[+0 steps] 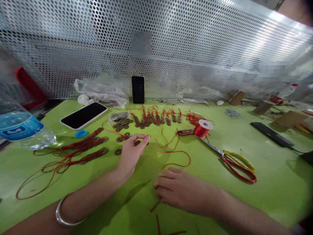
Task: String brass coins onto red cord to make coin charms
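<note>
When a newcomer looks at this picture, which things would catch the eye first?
Probably the scissors with one red and one yellow handle, right of centre on the green table. Next, perhaps, the spool of red thread beside their tips, and the row of coin stacks beyond the left hand, which pinches red cord.

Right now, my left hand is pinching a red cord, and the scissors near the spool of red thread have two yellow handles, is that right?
Not quite: the scissors near the spool of red thread have one yellow handle and one red handle, as the head view shows. Your left hand is indeed pinching a red cord.
</note>
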`<state>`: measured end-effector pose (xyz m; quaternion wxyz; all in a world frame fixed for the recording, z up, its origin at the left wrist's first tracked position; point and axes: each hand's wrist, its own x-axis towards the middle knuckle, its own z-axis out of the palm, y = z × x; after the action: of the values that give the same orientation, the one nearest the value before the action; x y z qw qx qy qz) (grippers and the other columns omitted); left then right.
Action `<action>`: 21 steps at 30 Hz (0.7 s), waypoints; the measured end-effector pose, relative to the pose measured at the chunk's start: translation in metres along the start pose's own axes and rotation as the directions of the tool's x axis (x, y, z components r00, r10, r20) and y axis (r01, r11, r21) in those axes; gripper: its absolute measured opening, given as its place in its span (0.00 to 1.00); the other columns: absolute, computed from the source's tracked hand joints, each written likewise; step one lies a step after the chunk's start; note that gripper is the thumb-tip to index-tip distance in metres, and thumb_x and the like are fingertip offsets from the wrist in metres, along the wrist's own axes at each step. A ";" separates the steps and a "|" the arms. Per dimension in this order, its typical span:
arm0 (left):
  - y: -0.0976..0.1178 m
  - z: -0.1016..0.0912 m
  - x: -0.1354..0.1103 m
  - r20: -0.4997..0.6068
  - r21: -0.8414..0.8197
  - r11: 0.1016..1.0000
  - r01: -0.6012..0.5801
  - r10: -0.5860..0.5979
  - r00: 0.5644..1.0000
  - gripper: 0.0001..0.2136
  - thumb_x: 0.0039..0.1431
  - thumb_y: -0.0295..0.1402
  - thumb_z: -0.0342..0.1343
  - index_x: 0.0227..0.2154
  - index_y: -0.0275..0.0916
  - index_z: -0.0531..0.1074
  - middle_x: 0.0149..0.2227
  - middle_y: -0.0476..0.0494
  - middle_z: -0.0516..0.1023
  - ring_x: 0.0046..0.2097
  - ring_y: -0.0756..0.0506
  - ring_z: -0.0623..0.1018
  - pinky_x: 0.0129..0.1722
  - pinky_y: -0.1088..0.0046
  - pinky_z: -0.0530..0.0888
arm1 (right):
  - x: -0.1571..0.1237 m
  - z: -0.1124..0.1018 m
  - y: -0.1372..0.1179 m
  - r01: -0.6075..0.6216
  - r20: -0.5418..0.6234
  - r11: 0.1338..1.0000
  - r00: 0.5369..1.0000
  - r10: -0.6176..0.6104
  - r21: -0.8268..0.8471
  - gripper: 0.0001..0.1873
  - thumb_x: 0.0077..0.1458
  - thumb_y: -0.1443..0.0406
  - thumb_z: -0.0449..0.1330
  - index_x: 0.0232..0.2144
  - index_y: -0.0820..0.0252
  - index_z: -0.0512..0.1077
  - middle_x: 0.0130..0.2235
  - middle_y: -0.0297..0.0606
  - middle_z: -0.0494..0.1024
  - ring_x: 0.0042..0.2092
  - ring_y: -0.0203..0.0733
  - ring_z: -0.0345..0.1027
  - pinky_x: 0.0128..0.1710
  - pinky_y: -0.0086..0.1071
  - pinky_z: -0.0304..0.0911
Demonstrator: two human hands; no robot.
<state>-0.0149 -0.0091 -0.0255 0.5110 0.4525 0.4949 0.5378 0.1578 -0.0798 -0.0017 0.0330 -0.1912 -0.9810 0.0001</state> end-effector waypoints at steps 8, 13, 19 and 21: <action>-0.006 -0.001 0.000 -0.011 0.113 0.990 -0.079 0.081 0.997 0.10 0.44 0.40 0.63 0.24 0.40 0.72 0.24 0.51 0.69 0.20 0.53 0.59 0.19 0.75 0.54 | 0.004 0.006 0.014 -0.303 -0.234 0.755 0.827 0.512 0.581 0.02 0.54 0.71 0.56 0.30 0.61 0.68 0.28 0.33 0.73 0.29 0.33 0.66 0.30 0.26 0.62; -0.007 0.001 -0.002 0.035 0.161 0.974 -0.161 0.158 0.987 0.09 0.46 0.38 0.61 0.25 0.37 0.71 0.29 0.49 0.73 0.26 0.52 0.66 0.25 0.76 0.62 | 0.011 0.012 0.026 -0.252 -0.209 0.405 0.559 0.802 0.879 0.07 0.51 0.66 0.59 0.35 0.59 0.66 0.31 0.35 0.74 0.32 0.34 0.70 0.33 0.28 0.67; -0.003 0.003 -0.005 0.100 0.208 0.944 -0.258 0.242 0.965 0.06 0.48 0.34 0.59 0.23 0.38 0.70 0.29 0.49 0.73 0.26 0.51 0.67 0.26 0.76 0.63 | 0.017 0.019 0.033 -0.186 -0.101 0.224 0.512 0.853 0.957 0.12 0.49 0.65 0.61 0.37 0.59 0.65 0.29 0.34 0.75 0.29 0.35 0.71 0.32 0.29 0.68; -0.002 0.003 -0.007 0.133 0.225 0.932 -0.284 0.259 0.957 0.06 0.49 0.34 0.59 0.24 0.37 0.70 0.30 0.49 0.73 0.26 0.51 0.67 0.26 0.76 0.63 | 0.018 0.019 0.034 -0.169 -0.091 0.202 0.504 0.859 0.965 0.13 0.49 0.64 0.61 0.37 0.59 0.65 0.29 0.34 0.75 0.28 0.34 0.71 0.31 0.29 0.68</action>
<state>-0.0110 -0.0157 -0.0269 0.3973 0.6021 0.4628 0.5153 0.1529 -0.0418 -0.0202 0.4506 -0.4775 -0.6040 0.4518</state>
